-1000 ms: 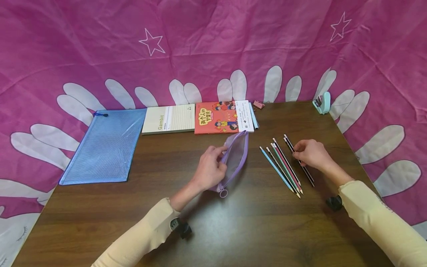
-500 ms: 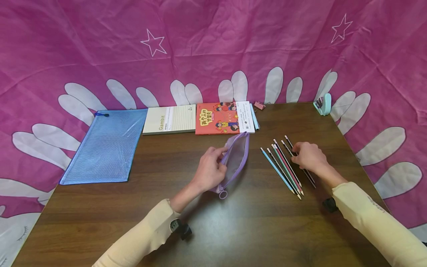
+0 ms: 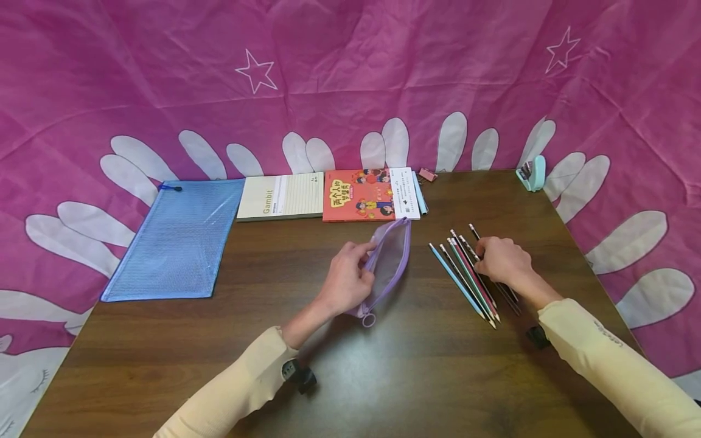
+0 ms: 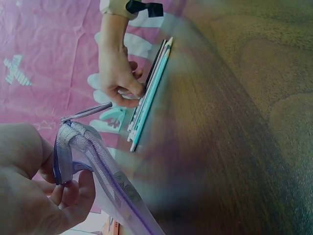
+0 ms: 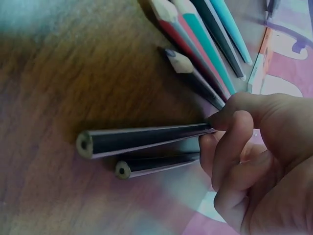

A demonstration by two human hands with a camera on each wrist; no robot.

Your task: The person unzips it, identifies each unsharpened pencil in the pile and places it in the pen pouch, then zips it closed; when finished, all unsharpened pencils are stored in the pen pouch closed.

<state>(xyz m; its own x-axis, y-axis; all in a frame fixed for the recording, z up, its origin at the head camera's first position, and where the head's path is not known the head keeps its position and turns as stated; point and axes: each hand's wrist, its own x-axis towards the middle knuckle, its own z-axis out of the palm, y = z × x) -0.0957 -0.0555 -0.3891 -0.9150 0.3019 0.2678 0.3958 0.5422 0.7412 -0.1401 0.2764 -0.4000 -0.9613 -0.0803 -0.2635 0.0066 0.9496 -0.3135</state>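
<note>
My left hand [image 3: 346, 278] pinches one edge of a lilac mesh pencil pouch [image 3: 404, 261], whose zip gapes wide; a ring pull [image 3: 369, 320] hangs at its near end. In the right wrist view, the thumb and forefinger of my right hand [image 5: 259, 156] pinch a dark unsharpened pencil [image 5: 146, 139]. A second dark unsharpened pencil [image 5: 156, 165] lies beside it, its far part hidden behind the fingers. Left of this hand, several sharpened pencils lie in a loose fan, among them a light blue pencil [image 3: 456, 280] and a green-sided one [image 5: 208, 46].
Along the back stand a blue mesh zip folder [image 3: 175, 243], a cream notebook [image 3: 282, 196], a red picture-covered book [image 3: 358, 194], a light blue pen [image 3: 420, 198] and a pink binder clip [image 3: 428, 174]. A mint stapler-like item [image 3: 533, 174] sits at the back right corner.
My right hand has moved slightly left, bringing the pencil in its fingers beside the fan of pencils. The left hand and the pouch have stayed in place.
</note>
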